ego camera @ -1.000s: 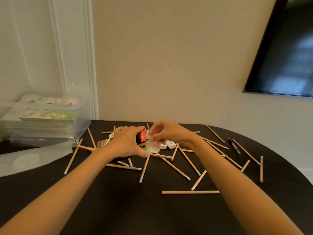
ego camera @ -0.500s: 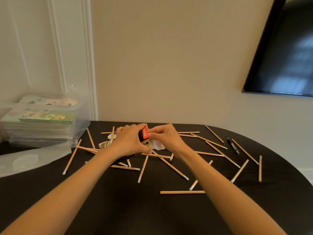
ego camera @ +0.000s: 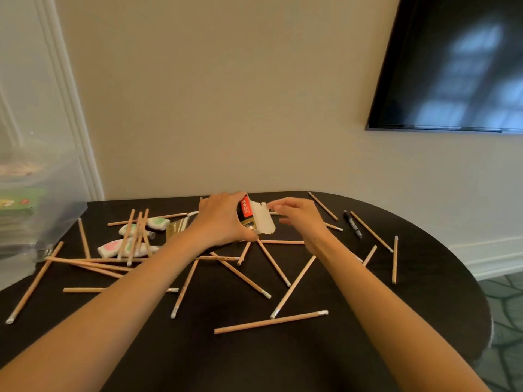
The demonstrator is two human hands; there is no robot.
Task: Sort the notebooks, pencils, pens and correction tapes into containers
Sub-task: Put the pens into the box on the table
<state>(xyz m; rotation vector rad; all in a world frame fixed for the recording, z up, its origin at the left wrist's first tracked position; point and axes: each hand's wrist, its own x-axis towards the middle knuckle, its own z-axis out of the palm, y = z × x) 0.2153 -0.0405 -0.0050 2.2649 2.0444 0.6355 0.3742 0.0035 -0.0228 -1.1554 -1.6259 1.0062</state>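
Surface (ego camera: 424, 278) is presenting dark brown, near black, unpatterned. Pencils (ego camera: 271, 322) are showing pale natural wood with white tips. Small box (ego camera: 245, 210) is displaying black and gold panels and a red label with white lettering; its flap (ego camera: 264, 222) is showing plain white. Correction tapes (ego camera: 113, 248) are showing white with pink and green patches. Pen (ego camera: 352, 223) is reading black. Container (ego camera: 56, 193) is appearing clear; the notebook (ego camera: 25, 202) inside is showing green. Wall (ego camera: 226, 94) is reading beige. Screen (ego camera: 452, 66) is showing black with bluish reflections. Floor (ego camera: 506, 306) is showing a green leaf-like pattern.

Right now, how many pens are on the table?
1. The black pen lies on the table, toward its far right side, to the right of the right hand. Others may be hidden from this view.
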